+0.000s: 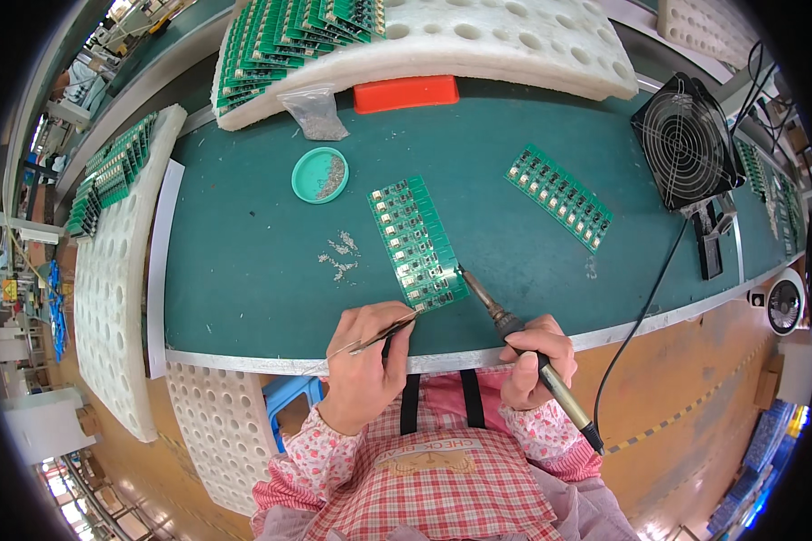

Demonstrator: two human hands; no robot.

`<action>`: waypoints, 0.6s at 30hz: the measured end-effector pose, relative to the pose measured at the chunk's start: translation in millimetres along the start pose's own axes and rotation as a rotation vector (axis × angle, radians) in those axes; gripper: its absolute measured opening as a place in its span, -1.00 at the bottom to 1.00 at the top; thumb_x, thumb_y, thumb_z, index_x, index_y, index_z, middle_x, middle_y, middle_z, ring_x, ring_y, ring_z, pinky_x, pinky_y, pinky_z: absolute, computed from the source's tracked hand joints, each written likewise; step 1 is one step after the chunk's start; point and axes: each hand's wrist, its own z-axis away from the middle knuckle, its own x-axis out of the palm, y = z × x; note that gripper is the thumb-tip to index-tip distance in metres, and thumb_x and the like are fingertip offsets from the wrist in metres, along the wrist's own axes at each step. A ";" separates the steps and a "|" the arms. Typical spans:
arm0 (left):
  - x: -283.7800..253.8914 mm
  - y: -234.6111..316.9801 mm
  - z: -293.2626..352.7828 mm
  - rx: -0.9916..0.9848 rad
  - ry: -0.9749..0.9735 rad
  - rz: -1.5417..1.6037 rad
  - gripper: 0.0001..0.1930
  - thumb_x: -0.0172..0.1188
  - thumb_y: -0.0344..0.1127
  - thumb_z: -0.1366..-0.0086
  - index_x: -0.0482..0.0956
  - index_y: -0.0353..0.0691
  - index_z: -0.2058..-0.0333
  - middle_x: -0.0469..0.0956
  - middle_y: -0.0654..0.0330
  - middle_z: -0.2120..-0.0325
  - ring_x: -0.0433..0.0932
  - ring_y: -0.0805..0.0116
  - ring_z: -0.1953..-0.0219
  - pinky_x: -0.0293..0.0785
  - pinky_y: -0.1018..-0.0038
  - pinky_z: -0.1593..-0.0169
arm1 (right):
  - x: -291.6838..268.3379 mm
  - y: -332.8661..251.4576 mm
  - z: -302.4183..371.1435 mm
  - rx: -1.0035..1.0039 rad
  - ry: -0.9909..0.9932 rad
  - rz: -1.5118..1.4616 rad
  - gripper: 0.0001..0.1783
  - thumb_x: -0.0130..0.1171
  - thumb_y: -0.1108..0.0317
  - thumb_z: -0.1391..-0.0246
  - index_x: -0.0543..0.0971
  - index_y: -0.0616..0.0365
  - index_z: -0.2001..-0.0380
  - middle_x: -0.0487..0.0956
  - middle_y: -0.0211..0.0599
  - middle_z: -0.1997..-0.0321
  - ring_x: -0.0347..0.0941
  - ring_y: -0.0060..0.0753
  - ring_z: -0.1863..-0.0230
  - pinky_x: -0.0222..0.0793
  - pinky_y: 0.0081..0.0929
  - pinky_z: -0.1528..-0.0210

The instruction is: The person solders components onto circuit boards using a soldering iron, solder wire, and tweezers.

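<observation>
A green circuit board panel (415,239) lies on the green work mat in front of me, its rows filled with small white and black parts. My left hand (367,361) is closed around a pair of tweezers (370,342), whose tips reach the panel's near left corner. In my right hand (541,361) is a soldering iron (564,397), with its tip at the panel's right edge near the lower end. A second circuit board panel (559,197) lies apart to the right. Tiny loose parts (339,257) are scattered left of the first panel.
A round teal dish (298,185) holds small parts, beside a clear plastic bag (316,113) and a red tray (406,94). White foam racks (496,59) carry upright boards at the back and left. A black fan (683,135) stands at right, its cord hanging over the table edge.
</observation>
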 end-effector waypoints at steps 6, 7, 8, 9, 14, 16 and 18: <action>1.6 1.2 -1.5 0.005 0.008 -0.028 -0.76 0.26 -0.64 -0.12 0.57 -0.28 0.22 0.62 0.12 0.26 0.57 0.12 0.28 0.46 0.34 0.18 | -1.3 1.3 1.2 0.004 -0.015 -0.007 -0.82 0.16 0.34 -0.19 0.58 0.25 0.36 0.48 -0.40 0.69 0.38 -0.39 0.69 0.32 -0.43 0.54; 1.4 1.5 -2.1 0.008 0.002 -0.034 -0.79 0.25 -0.64 -0.14 0.57 -0.31 0.24 0.62 0.09 0.26 0.58 0.11 0.28 0.46 0.35 0.19 | -1.4 1.6 1.4 0.003 -0.017 -0.007 -0.83 0.16 0.34 -0.19 0.58 0.25 0.36 0.48 -0.39 0.69 0.39 -0.39 0.68 0.32 -0.43 0.54; 1.4 1.5 -2.5 0.008 0.001 -0.035 -0.79 0.25 -0.64 -0.14 0.57 -0.31 0.24 0.62 0.09 0.26 0.58 0.11 0.28 0.46 0.35 0.19 | -1.4 1.9 1.5 0.002 -0.019 -0.006 -0.83 0.16 0.35 -0.18 0.58 0.25 0.36 0.48 -0.39 0.69 0.39 -0.39 0.68 0.31 -0.43 0.54; 1.2 1.8 -2.8 0.014 0.001 -0.041 -0.79 0.25 -0.64 -0.14 0.57 -0.30 0.24 0.62 0.09 0.26 0.58 0.11 0.28 0.46 0.35 0.20 | -1.2 1.9 1.5 0.003 -0.018 -0.006 -0.83 0.16 0.35 -0.18 0.58 0.25 0.36 0.48 -0.39 0.69 0.39 -0.39 0.68 0.31 -0.43 0.54; 1.0 2.0 -4.2 0.022 -0.002 -0.052 -0.79 0.25 -0.63 -0.14 0.56 -0.30 0.23 0.62 0.10 0.26 0.58 0.11 0.29 0.45 0.34 0.21 | -0.6 1.7 0.3 -0.006 -0.012 -0.022 -0.82 0.16 0.33 -0.20 0.58 0.26 0.36 0.48 -0.39 0.69 0.38 -0.40 0.69 0.30 -0.43 0.55; 0.5 3.0 -4.0 0.019 -0.007 -0.056 -0.78 0.25 -0.64 -0.13 0.56 -0.29 0.23 0.62 0.10 0.26 0.58 0.10 0.29 0.45 0.34 0.21 | -0.9 1.3 0.3 -0.008 -0.011 -0.024 -0.81 0.16 0.33 -0.20 0.57 0.26 0.36 0.48 -0.39 0.69 0.38 -0.40 0.69 0.30 -0.43 0.55; 0.4 2.7 -4.3 0.021 -0.011 -0.059 -0.78 0.25 -0.64 -0.13 0.56 -0.29 0.23 0.62 0.10 0.26 0.57 0.10 0.29 0.45 0.33 0.20 | -1.0 1.6 0.4 -0.009 -0.011 -0.023 -0.81 0.16 0.32 -0.21 0.57 0.26 0.36 0.48 -0.40 0.69 0.38 -0.40 0.69 0.30 -0.44 0.56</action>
